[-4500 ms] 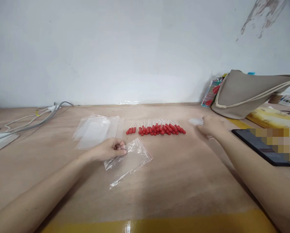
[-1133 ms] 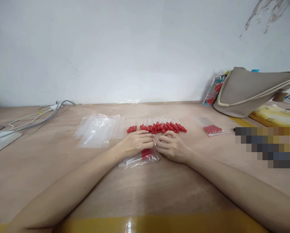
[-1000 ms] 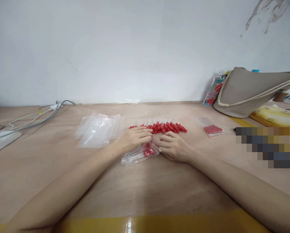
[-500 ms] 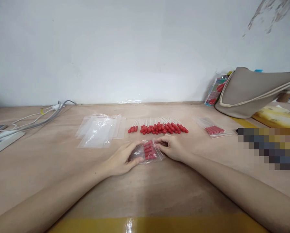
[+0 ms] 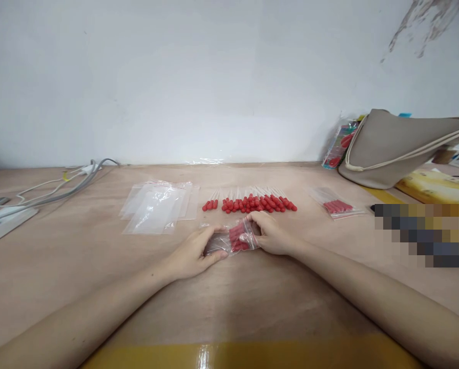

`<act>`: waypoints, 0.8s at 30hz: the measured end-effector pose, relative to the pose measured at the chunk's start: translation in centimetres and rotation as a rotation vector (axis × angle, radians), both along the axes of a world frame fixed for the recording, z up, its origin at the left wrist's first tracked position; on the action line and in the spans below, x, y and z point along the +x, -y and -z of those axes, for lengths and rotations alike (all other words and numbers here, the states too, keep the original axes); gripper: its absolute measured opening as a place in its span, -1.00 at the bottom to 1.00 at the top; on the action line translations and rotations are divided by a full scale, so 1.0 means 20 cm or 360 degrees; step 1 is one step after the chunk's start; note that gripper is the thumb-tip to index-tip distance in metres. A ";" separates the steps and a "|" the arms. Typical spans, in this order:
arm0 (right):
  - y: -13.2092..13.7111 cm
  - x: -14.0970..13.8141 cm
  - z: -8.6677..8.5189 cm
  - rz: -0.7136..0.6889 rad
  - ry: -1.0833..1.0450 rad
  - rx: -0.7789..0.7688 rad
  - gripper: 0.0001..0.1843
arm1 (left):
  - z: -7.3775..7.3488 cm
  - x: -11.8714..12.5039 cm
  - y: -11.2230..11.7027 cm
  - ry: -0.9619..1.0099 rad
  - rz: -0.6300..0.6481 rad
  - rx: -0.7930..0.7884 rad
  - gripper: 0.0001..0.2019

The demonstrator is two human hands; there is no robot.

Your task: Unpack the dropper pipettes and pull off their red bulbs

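Observation:
A small clear zip bag [image 5: 235,239] with several red-tipped sticks inside lies on the wooden table [image 5: 229,292] between my two hands. My left hand [image 5: 193,253] grips the bag's left end, fingers curled around it. My right hand [image 5: 271,234] pinches the bag's right end at its top edge. Just behind the bag, a row of loose red-tipped sticks [image 5: 250,203] lies on the table.
A stack of empty clear zip bags [image 5: 156,205] lies at the left. One filled bag [image 5: 335,204] sits at the right. A grey tote bag [image 5: 398,146] leans at the far right. Cables [image 5: 56,187] and a power strip [image 5: 4,220] are at the left.
Earlier my left hand held an empty bag while my right reached to the right. Now the bag holds red-tipped sticks and both hands grip its ends, turned lengthwise across the table.

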State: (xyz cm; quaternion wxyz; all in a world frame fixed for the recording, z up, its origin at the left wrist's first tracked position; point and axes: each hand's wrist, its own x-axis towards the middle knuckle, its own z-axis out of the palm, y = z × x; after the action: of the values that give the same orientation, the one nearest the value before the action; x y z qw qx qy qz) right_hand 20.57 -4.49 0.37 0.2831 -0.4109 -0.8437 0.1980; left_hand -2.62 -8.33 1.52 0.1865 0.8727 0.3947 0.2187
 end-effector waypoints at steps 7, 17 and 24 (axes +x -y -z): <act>-0.02 -0.01 0.04 -0.0196 -0.0470 -0.0522 -0.53 | 0.01 0.00 0.00 0.0009 -0.0022 0.0000 -0.58; 0.01 0.04 -0.09 -0.0341 0.0004 -0.0287 -0.61 | 0.02 0.00 -0.01 0.0030 -0.0006 0.0023 -0.68; 0.00 0.03 -0.05 -0.0597 -0.0315 -0.0681 -0.71 | 0.01 0.01 0.00 0.0046 0.0025 0.0091 -0.70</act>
State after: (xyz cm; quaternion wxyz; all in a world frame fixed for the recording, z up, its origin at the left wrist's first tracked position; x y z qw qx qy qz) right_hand 21.13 -4.40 1.39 0.2295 -0.2769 -0.8123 0.4591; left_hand -2.49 -8.24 1.27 0.1687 0.8774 0.3788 0.2410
